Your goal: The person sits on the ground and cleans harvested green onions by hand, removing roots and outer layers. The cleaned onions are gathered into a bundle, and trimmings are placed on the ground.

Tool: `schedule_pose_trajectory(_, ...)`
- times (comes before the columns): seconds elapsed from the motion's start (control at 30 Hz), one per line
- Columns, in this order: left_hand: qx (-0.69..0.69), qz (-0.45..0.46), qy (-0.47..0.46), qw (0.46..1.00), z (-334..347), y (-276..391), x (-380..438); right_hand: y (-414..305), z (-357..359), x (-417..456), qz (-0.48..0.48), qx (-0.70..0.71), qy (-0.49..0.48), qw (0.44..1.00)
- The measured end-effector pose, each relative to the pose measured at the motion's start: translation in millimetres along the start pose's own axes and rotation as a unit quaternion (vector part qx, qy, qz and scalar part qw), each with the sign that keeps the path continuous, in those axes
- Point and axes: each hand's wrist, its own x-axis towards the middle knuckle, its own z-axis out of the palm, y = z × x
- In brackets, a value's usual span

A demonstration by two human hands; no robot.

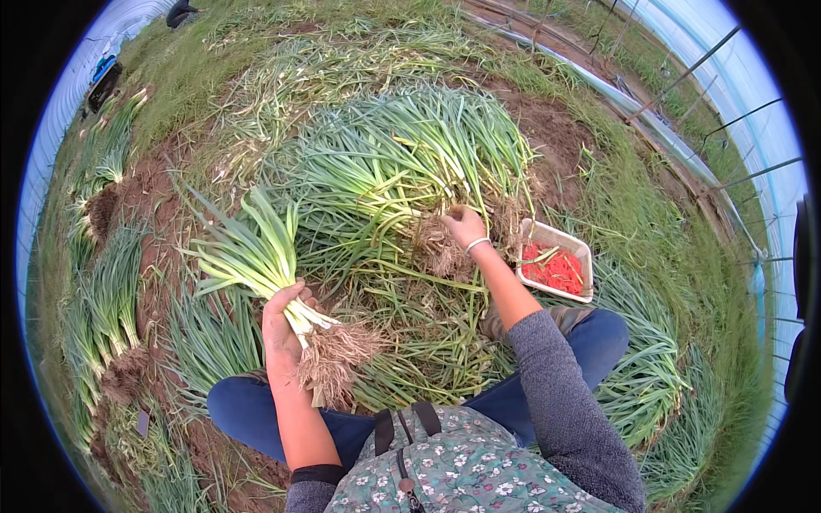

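Note:
A bunch of leek-like allium plants is gripped around its pale stems by my left hand. Its green leaves fan up to the left, and a tangle of dry brown roots hangs below the fist. My right hand reaches to a large heap of the same plants. Its bent fingers touch the stem bases just above the heap's roots; whether they hold a stalk is hidden. A pale band circles the right wrist.
Right of my right forearm stands a whitish plastic basket of red strands. More plant bundles lie at left, others at right. Loose leaves cover the ground between my knees. A metal-framed plastic tunnel wall curves along the right. A person crouches far off.

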Motion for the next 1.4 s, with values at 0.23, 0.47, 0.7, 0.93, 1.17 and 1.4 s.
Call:
schedule_pose_trajectory(0.23,0.036,-0.024,0.129,0.991,-84.7,-64.6,54.0,-24.0,18.7,75.5,0.063,-0.305,0.020,0.950)
schedule_pose_trajectory(0.47,0.128,-0.150,0.192,0.961,-156.1,-146.5,79.3,-49.1,36.5,74.0,0.054,-0.274,-0.048,0.959)
schedule_pose_trajectory(0.7,0.024,-0.140,0.103,0.984,-102.8,-133.5,63.9,-39.4,34.1,-12.1,0.010,-0.291,-0.070,0.954)
schedule_pose_trajectory(0.93,0.001,-0.095,0.103,0.990,-129.1,-149.7,59.3,-54.7,76.9,-140.7,-0.177,-0.259,-0.090,0.945)
schedule_pose_trajectory(1.17,0.012,-0.121,0.079,0.989,-148.4,-166.9,56.2,-30.7,140.8,-213.0,-0.023,-0.004,-0.241,0.970)
schedule_pose_trajectory(1.4,-0.030,-0.122,0.141,0.982,-132.1,-159.8,48.1,-14.5,111.1,-230.1,0.256,0.435,-0.173,0.846)
